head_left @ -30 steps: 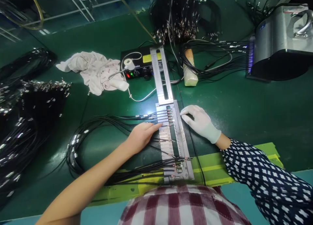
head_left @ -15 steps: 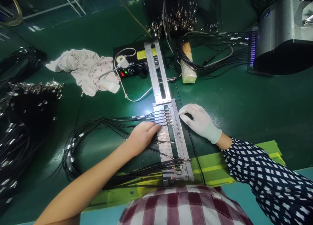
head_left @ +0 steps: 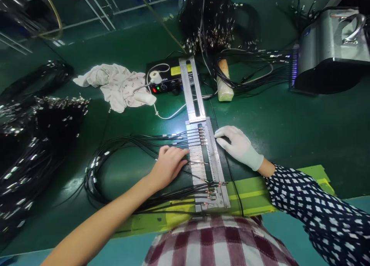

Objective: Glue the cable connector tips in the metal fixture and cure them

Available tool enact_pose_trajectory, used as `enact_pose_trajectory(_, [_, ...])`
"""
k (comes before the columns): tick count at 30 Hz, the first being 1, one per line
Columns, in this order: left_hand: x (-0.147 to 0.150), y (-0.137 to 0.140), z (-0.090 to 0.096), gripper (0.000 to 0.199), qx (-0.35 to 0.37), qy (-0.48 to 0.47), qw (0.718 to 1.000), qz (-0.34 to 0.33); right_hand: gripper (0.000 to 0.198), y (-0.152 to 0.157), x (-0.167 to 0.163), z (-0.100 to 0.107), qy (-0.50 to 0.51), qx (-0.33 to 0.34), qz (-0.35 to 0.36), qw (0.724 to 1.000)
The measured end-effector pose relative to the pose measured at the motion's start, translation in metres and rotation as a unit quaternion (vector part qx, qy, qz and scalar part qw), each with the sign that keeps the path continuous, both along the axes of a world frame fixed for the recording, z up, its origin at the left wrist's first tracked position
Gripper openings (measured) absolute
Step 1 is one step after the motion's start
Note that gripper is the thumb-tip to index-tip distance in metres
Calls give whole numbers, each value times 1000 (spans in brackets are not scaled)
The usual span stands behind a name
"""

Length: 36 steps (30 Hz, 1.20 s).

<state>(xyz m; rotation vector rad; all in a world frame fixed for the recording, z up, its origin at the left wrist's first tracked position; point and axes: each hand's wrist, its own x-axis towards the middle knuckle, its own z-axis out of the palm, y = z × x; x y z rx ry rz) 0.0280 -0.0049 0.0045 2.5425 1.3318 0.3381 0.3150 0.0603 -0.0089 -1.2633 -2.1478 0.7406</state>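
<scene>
A slotted metal fixture (head_left: 195,152) lies in front of me, with several black cables (head_left: 193,138) side by side across its upper part, their copper-coloured ends over the slot. My left hand (head_left: 169,164), bare, is at the fixture's left edge. Its thumb and index finger are apart, the thumb touching or close beside a single cable (head_left: 198,163) that crosses the fixture. My right hand (head_left: 238,144), in a white glove, rests against the right edge, thumb and index finger slightly apart, nothing visible between them. More cables (head_left: 185,191) lie over the fixture's near end.
Behind the fixture stand a black control box (head_left: 164,85) and a slotted metal bar (head_left: 192,89). A white cloth (head_left: 118,85) lies left of them. Cable bundles (head_left: 58,123) fill the left side. A silver machine (head_left: 323,42) and a wrapped block (head_left: 224,85) are at right.
My left hand has moved slightly nearer me along the fixture, away from the upper cables, and its thumb has parted from the index finger. My right hand stays by the edge. The view has shifted.
</scene>
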Motion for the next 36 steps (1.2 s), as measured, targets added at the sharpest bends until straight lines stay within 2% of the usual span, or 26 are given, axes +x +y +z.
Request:
enact_pose_trajectory(4, [-3,-6,3,16,-62,-71,995,-6,11,-5,2,-2,-2,4,-6,1000])
enact_pose_trajectory(8, [-3,3,-4,22,-12,-139,990,-32,10,-1,1,-2,-4,-3,-6,1000])
enact_pose_trajectory(11, [-2,14,-8,29,43,-117,991,-52,11,0,1,1,-6,-5,-3,1000])
enact_pose_trajectory(14, [-3,21,-8,32,68,-85,992,-70,12,0,1,2,-6,-8,-2,1000])
enact_pose_trajectory(22, [-11,26,-9,35,67,-61,992,-92,13,0,0,3,-2,-20,-3,1000])
enact_pose_trajectory(32, [-7,32,-11,39,45,-87,989,-114,15,2,0,4,-3,-33,-1,999])
enact_pose_trajectory(34, [-7,26,-13,40,57,-83,989,-104,15,2,0,4,-2,-33,-2,999])
enact_pose_trajectory(36, [-6,18,-16,41,82,-60,993,-66,14,2,0,4,0,-31,-3,999])
